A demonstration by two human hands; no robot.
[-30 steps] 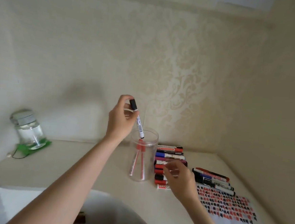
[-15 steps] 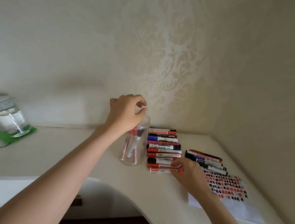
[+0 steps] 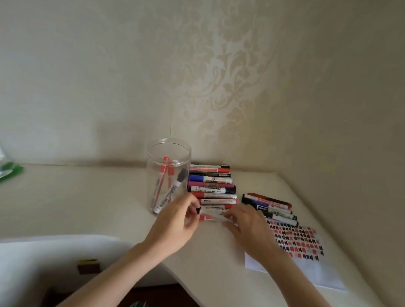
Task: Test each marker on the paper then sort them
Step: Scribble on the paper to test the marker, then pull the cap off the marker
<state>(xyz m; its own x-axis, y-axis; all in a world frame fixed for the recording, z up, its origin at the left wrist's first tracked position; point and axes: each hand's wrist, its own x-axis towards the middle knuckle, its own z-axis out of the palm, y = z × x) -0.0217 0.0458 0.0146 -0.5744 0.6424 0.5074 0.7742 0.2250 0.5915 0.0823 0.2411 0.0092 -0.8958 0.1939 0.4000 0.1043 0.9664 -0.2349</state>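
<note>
Left hand (image 3: 179,220) down from the jar (image 3: 167,175), now pinching the cap end of the red marker (image 3: 212,217); right hand (image 3: 249,226) gripping its barrel, marker between both sets of fingers, just above the tabletop (image 3: 95,205). Risk: cap tugged crooked, knocking the stacked markers (image 3: 212,185) behind the fingers.

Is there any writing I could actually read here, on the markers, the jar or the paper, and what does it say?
"deli": likely, white letters on a black-capped marker in the right group; blurred.
Other marker labels in the stack: print too small and blurred to read.
Marker in the jar: label print unreadable.
Paper: only red and black test scribbles, no legible words.
</note>
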